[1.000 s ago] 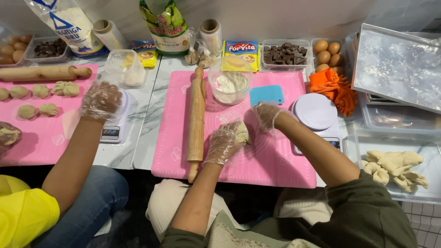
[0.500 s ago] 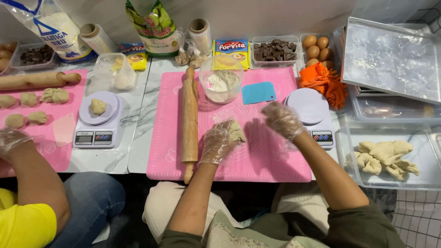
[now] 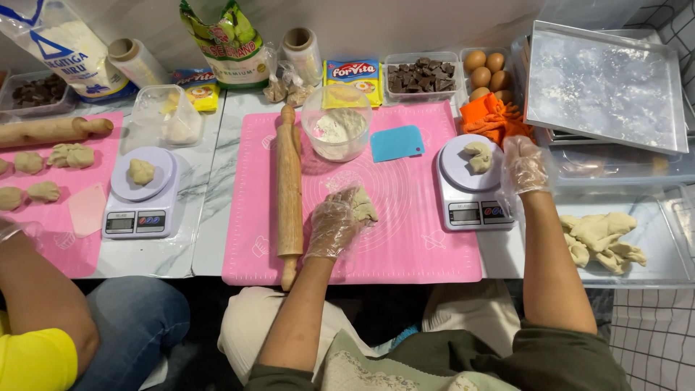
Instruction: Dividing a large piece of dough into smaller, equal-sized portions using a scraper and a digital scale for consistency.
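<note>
On the pink mat (image 3: pixel 405 246), the gloved left hand (image 3: pixel 333 228) closes its grip on a dough lump (image 3: pixel 362 206), while the open, empty right hand (image 3: pixel 525 165) hovers beside the dough piece (image 3: pixel 478 156) on the scale (image 3: pixel 470 185), where a careless nudge could likely skew the weighing.

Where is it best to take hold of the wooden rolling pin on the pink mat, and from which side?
Probably by the thick middle barrel of the rolling pin, from above. It lies flat and lengthwise, far to near, on the pink mat; its end knobs are thin. The left hand, holding dough, is nearest.
</note>
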